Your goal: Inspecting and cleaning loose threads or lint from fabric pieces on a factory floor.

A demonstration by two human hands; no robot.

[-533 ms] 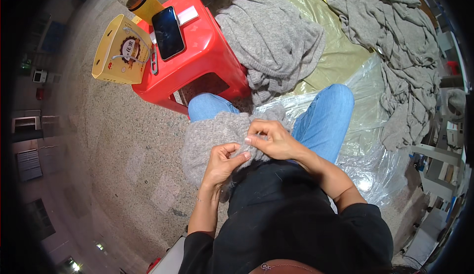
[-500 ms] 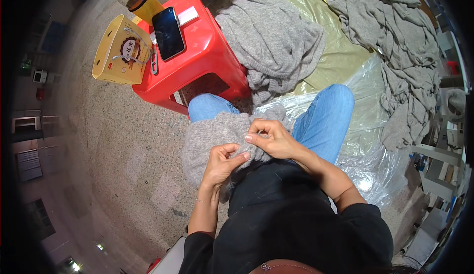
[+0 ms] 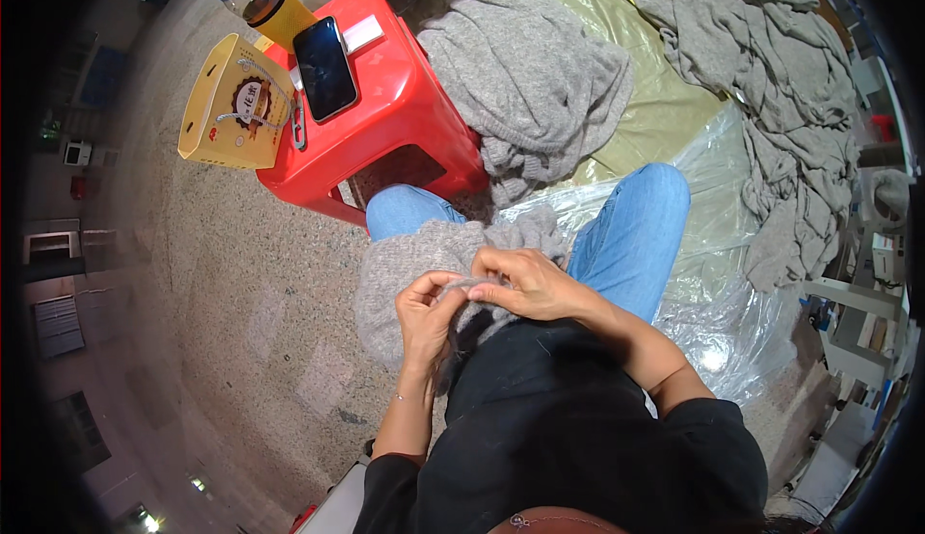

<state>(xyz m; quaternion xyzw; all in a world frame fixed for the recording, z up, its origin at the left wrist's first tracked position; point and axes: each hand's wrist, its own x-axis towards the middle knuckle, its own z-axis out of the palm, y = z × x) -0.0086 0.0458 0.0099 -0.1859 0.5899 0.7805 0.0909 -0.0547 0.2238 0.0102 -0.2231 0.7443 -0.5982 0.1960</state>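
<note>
The grey knitted garment (image 3: 409,269) lay across the person's lap, over the knees in blue jeans (image 3: 631,235). It looked soft and fuzzy, with a bunched, wrinkled edge toward the right knee. The left hand (image 3: 429,317) was curled closed, pinching a small fold of the knit between thumb and fingers. The right hand (image 3: 525,284) was also mostly closed, its fingertips gripping the same fold just beside the left hand, so the two hands touched.

Far from the person, to the left, stood a red plastic stool (image 3: 405,120) with a black phone (image 3: 325,68) lying on top. A yellow cardboard box (image 3: 231,105) leaned against its left side. Another grey knit pile (image 3: 530,77) rested on clear plastic sheeting (image 3: 723,274) to the right of the stool.
</note>
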